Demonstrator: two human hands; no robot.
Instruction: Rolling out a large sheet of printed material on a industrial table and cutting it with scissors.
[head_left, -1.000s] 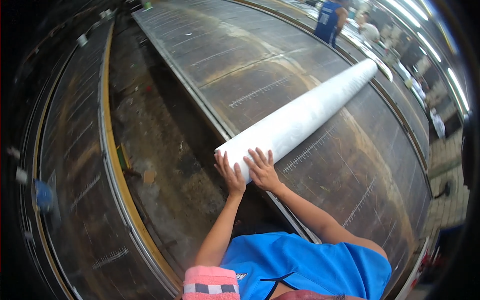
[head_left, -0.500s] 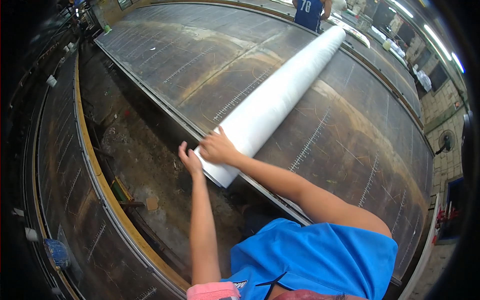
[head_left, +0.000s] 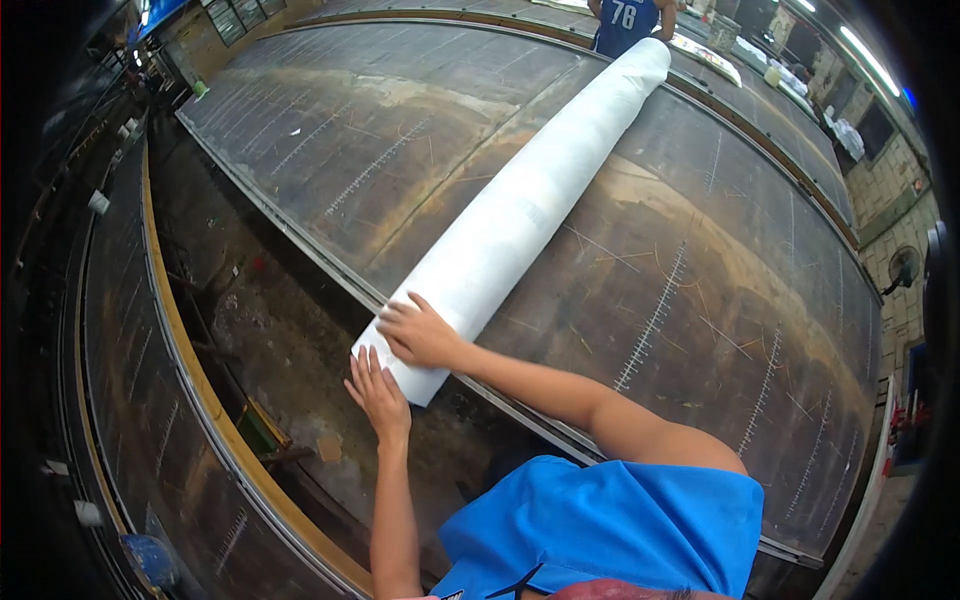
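Observation:
A long white roll of sheet material (head_left: 520, 205) lies across the wide dark table (head_left: 690, 330), its near end sticking out past the table's edge. My left hand (head_left: 380, 400) rests against that end with its fingers stretched out flat. Just right of it, my right hand (head_left: 424, 335) lies on top of the roll, fingers extended and slightly blurred. Both hands touch the roll without wrapping round it. At the far end stands another person (head_left: 625, 25) in a dark blue sleeveless jersey; whether that person's hands touch the roll cannot be made out.
A metal rail (head_left: 290, 225) edges the table. To the left, beyond a dark floor gap (head_left: 255, 330), runs a second long table with a yellow side (head_left: 190, 375) and a blue round object (head_left: 150, 560). A wall fan (head_left: 903, 268) hangs at the right.
The roll's near end has shifted left and toward me. My left hand has come from beside the end onto its surface, and my right hand has moved slightly nearer, still on the roll.

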